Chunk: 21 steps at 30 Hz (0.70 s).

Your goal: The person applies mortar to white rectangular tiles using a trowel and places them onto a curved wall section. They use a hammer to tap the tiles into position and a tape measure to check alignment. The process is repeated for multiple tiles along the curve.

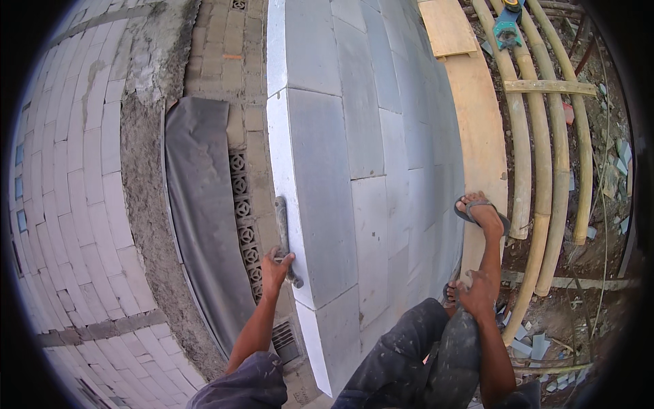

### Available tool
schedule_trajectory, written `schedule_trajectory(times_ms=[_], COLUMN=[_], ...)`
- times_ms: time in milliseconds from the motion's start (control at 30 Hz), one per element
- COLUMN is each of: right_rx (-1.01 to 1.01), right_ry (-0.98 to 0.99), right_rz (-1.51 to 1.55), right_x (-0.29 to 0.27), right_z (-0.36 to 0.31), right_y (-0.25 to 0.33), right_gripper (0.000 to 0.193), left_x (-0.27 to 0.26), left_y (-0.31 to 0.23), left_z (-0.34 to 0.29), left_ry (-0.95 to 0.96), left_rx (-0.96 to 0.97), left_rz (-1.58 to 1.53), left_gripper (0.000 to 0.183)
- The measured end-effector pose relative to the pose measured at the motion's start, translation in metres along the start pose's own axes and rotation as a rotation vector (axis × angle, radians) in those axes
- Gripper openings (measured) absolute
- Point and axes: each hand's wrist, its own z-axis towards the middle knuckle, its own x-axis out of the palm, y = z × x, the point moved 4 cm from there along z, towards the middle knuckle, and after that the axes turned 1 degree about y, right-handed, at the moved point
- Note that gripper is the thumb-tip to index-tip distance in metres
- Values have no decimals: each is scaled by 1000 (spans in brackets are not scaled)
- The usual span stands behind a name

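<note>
My left hand point(276, 271) is closed on a grey, mortar-caked hand tool point(282, 225), long and narrow with rounded ends. The tool lies along the white top face of a light block wall point(279, 157); its exact kind I cannot make out. Large pale grey blocks point(323, 177) with thin joints form the wall's side, to the right of the tool. My right hand point(477, 296) rests at my bent knee point(458, 341), fingers loosely apart, with nothing visible in it. Part of that hand overlaps the view of my sandalled feet point(482, 210).
I stand on a plywood plank point(484, 136) beside bamboo poles point(539, 150) tied by a crosspiece. A teal tool point(507, 31) sits on the poles. Rubble point(538, 347) lies below. Left of the wall are vent blocks point(240, 191), a dark sheet point(197, 184) and another block wall point(82, 157).
</note>
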Motion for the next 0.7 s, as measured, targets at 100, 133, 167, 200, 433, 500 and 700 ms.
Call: schedule_trajectory(times_ms=[100,133,167,200,433,500,700], right_rx=[-16,-24,-15,3,207,195,88], right_ry=[-75,-103,-130,-154,-116,-118,-142], right_rz=[-60,-65,-70,-88,-100,-101,-114], right_x=[-7,-6,-3,-3,-11,-10,-2], right_z=[-8,-9,-10,-15,-13,-5,15], right_y=[3,4,2,-4,-47,-59,-57], right_gripper=[41,41,41,41,43,45,50], left_x=[-1,-7,-12,-11,0,9,-12], left_y=[-3,-6,-4,1,-11,2,18], left_z=[-3,-5,-6,-9,-9,-4,-5], left_ry=[7,-10,-39,-54,54,22,69], left_rx=[23,44,53,57,44,97,55], left_rz=[-48,-43,-29,-22,-51,-21,-108], left_gripper=[56,56,57,59,65,62,65])
